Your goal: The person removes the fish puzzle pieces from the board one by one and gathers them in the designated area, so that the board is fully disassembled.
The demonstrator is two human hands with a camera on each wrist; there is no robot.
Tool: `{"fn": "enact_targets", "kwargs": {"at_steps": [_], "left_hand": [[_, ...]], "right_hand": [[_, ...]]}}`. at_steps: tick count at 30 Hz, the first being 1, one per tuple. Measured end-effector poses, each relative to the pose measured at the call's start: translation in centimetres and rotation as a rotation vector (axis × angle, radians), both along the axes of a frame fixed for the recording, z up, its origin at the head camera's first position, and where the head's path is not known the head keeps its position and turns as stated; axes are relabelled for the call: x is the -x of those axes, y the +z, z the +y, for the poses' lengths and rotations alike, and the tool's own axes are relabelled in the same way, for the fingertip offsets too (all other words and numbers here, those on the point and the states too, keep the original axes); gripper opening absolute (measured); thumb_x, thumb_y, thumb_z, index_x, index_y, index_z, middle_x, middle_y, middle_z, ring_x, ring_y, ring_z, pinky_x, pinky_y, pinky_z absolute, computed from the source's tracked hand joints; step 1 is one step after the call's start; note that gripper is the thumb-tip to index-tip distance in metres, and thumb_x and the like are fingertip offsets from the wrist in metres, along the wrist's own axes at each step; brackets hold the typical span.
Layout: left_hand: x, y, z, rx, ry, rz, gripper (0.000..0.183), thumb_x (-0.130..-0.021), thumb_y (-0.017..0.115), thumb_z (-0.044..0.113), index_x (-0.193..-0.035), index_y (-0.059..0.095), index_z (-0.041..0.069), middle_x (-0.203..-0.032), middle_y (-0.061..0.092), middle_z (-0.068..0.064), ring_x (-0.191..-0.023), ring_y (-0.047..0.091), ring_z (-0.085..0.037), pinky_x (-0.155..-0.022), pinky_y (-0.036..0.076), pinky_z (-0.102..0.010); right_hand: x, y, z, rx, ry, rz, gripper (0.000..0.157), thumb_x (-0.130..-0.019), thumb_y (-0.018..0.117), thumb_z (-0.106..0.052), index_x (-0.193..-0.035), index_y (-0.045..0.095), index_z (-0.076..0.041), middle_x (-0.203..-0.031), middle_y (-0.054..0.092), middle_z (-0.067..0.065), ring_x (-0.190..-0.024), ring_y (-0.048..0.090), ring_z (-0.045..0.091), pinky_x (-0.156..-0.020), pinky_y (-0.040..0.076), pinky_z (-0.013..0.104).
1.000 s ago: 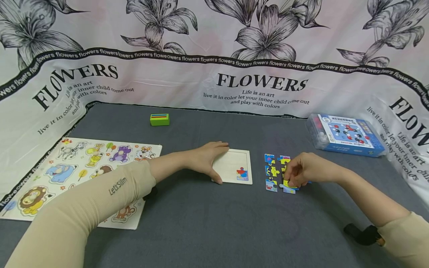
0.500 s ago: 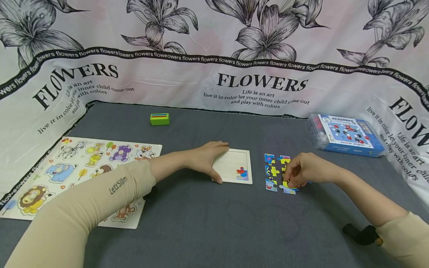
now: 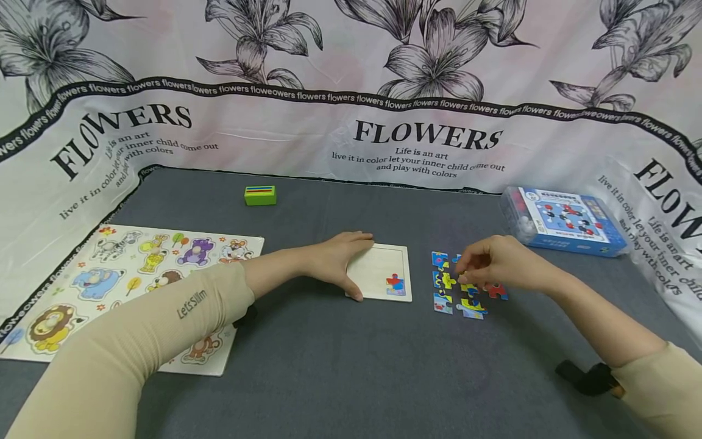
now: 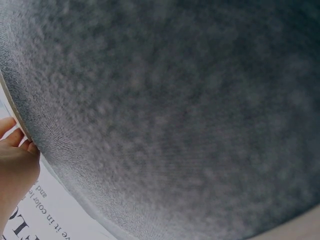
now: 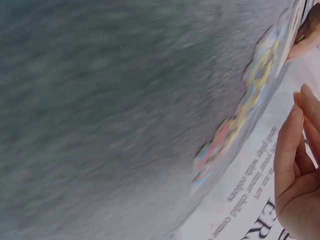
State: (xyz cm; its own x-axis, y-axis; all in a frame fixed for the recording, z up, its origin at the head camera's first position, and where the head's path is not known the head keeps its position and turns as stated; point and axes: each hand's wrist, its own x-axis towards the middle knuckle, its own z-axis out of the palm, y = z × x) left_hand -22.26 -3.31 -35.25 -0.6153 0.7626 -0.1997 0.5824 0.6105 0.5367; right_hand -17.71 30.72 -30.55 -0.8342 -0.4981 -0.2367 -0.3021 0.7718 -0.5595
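Note:
In the head view my left hand (image 3: 334,259) holds a small pale puzzle tray (image 3: 367,274) by its left side, thumb at the near edge and fingers at the far edge. A red and blue puzzle piece (image 3: 395,285) lies in the tray's near right corner. My right hand (image 3: 496,262) hovers over loose jigsaw pieces (image 3: 443,280) to the tray's right, covering some of them. Among them are a yellow and blue piece (image 3: 471,306) and a red piece (image 3: 496,291). In the right wrist view the thumb and fingertips (image 5: 296,117) come close together, with nothing visible between them.
A large animal puzzle board (image 3: 131,256) lies at the left, partly under my left arm. A green block (image 3: 260,196) stands at the back. At the back right lies a blue and clear plastic box (image 3: 567,221). Flower-printed cloth (image 3: 307,134) rises behind the grey tabletop (image 3: 351,372).
My right hand has let go of the yellow and blue piece and moved up, away from me and slightly left, uncovering the red piece. My left hand and the tray stay put.

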Motion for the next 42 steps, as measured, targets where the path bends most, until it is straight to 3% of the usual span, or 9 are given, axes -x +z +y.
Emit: {"fn": "enact_targets", "kwargs": {"at_steps": [10, 24, 30, 42], "left_hand": [[0.0, -0.2, -0.1, -0.012, 0.003, -0.002, 0.108, -0.073, 0.086, 0.044, -0.155, 0.028, 0.007, -0.167, 0.016, -0.010, -0.157, 0.004, -0.031, -0.126, 0.012, -0.051], [-0.1, 0.0, -0.1, -0.004, 0.004, -0.015, 0.107, -0.074, 0.084, 0.045, -0.156, 0.027, 0.007, -0.167, 0.016, -0.010, -0.157, 0.005, -0.030, -0.126, 0.013, -0.051], [0.0, -0.1, -0.1, -0.006, -0.001, -0.016, 0.106, -0.074, 0.084, 0.044, -0.155, 0.027, 0.006, -0.167, 0.017, -0.010, -0.157, 0.006, -0.031, -0.126, 0.013, -0.050], [-0.1, 0.2, 0.0, -0.003, 0.005, -0.016, 0.108, -0.074, 0.085, 0.043, -0.156, 0.026, 0.006, -0.167, 0.017, -0.011, -0.157, 0.005, -0.031, -0.126, 0.013, -0.050]], "right_hand": [[0.8, 0.0, -4.1, -0.011, 0.069, 0.082, 0.013, -0.085, 0.077, -0.024, -0.098, 0.074, -0.020, -0.076, 0.066, -0.005, -0.066, 0.059, 0.009, -0.060, 0.049, 0.023], [1.9, -1.0, -8.8, 0.021, 0.188, 0.040, 0.025, -0.079, 0.083, -0.018, -0.101, 0.073, -0.021, -0.093, 0.071, -0.003, -0.084, 0.063, 0.011, -0.075, 0.054, 0.024], [2.0, -1.4, -9.7, 0.026, 0.221, 0.043, 0.031, -0.072, 0.088, -0.018, -0.100, 0.073, -0.021, -0.093, 0.066, 0.001, -0.086, 0.060, 0.015, -0.076, 0.052, 0.023], [2.4, -2.0, -10.0, -0.010, 0.242, 0.034, 0.033, -0.072, 0.088, -0.020, -0.101, 0.073, -0.022, -0.097, 0.066, -0.002, -0.090, 0.060, 0.012, -0.082, 0.052, 0.027]]}}
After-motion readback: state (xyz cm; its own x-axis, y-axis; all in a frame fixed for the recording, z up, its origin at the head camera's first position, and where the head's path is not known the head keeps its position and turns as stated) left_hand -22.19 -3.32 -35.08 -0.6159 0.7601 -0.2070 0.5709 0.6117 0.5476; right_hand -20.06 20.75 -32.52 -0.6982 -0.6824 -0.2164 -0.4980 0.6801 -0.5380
